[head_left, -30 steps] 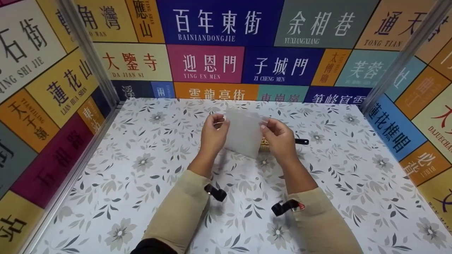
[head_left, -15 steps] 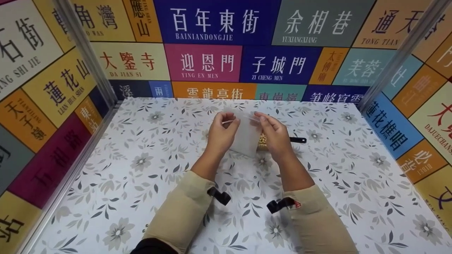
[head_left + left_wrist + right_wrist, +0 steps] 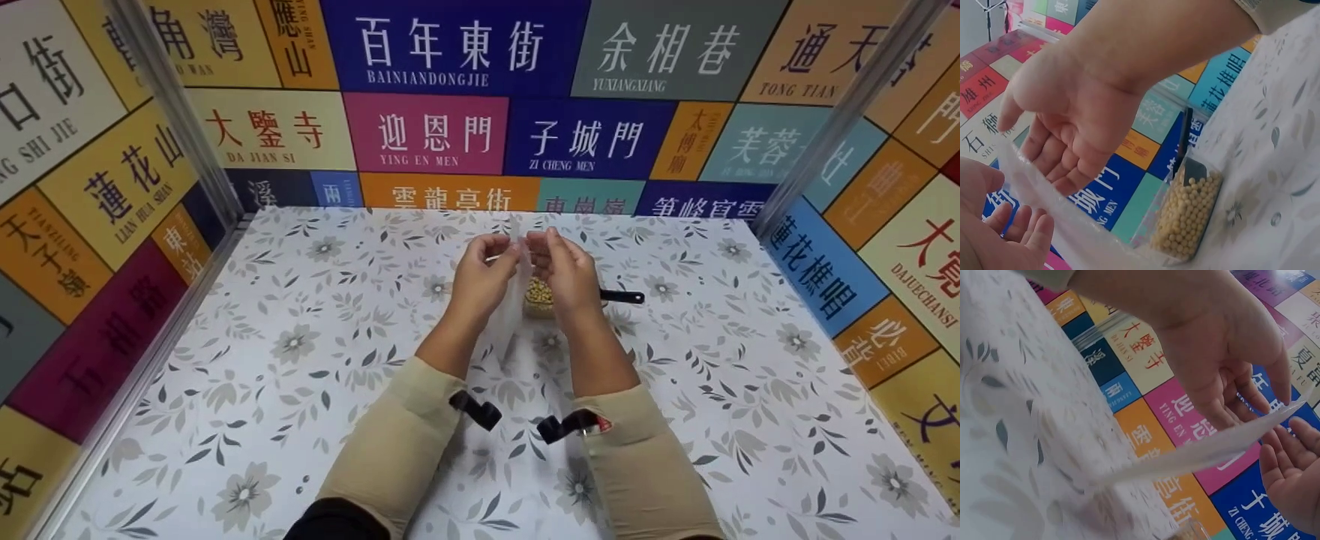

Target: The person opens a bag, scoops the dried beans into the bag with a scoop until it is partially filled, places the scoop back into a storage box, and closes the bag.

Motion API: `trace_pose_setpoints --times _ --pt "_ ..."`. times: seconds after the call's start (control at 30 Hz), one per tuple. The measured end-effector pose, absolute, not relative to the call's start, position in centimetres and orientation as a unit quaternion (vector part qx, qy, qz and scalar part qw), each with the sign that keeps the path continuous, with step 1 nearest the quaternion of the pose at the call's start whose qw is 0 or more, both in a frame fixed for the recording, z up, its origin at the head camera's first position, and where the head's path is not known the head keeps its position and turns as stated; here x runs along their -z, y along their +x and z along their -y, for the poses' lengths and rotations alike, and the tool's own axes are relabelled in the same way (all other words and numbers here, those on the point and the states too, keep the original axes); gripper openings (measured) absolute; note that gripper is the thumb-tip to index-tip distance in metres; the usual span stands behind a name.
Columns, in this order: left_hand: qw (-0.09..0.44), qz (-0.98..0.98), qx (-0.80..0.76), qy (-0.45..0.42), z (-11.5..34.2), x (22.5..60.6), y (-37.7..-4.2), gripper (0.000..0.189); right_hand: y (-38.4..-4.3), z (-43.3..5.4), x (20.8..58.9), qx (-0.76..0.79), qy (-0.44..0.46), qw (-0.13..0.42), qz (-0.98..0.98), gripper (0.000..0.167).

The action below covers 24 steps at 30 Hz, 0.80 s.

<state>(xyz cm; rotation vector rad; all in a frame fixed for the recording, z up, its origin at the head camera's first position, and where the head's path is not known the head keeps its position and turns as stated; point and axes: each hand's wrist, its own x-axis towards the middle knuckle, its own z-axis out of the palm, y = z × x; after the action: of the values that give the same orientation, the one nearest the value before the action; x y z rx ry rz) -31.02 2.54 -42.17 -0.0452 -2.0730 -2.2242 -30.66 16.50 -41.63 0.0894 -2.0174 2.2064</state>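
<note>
A translucent plastic bag (image 3: 504, 326) hangs upright above the table, turned nearly edge-on to the head view. My left hand (image 3: 484, 274) holds its upper edge, thumb and fingers close together there. Opposite it, my right hand (image 3: 571, 276) has loosely bent fingers; in the left wrist view its thumb reaches the top end of the bag. A clear box (image 3: 540, 311) of yellow soybeans (image 3: 1182, 216) stands on the table behind the right hand. A black handle (image 3: 624, 297) sticks out of that box to the right; its other end lies among the beans.
A white tablecloth (image 3: 300, 405) with grey flowers covers the table. Colourful panels (image 3: 435, 135) with large characters wall it in at the back and both sides, with metal posts (image 3: 855, 112) at the corners. A black camera mount (image 3: 476, 411) sits on each cuff.
The hands have come closer together, and the bag has turned from flat-on to edge-on. My right hand's pinch on the bag's edge has loosened. More of the soybean box shows.
</note>
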Motion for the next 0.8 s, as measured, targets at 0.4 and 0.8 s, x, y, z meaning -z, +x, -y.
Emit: trace_pose_setpoints --times 0.4,0.8 --pt "0.04 0.687 0.726 -0.013 -2.7 42.0 -30.9 0.038 -30.9 -15.5 41.4 -0.723 -0.02 0.075 0.687 0.046" --pt "0.015 0.699 0.714 -0.016 -1.5 41.3 -30.2 0.038 -30.4 -15.6 41.3 -0.743 -0.013 0.05 0.668 0.035"
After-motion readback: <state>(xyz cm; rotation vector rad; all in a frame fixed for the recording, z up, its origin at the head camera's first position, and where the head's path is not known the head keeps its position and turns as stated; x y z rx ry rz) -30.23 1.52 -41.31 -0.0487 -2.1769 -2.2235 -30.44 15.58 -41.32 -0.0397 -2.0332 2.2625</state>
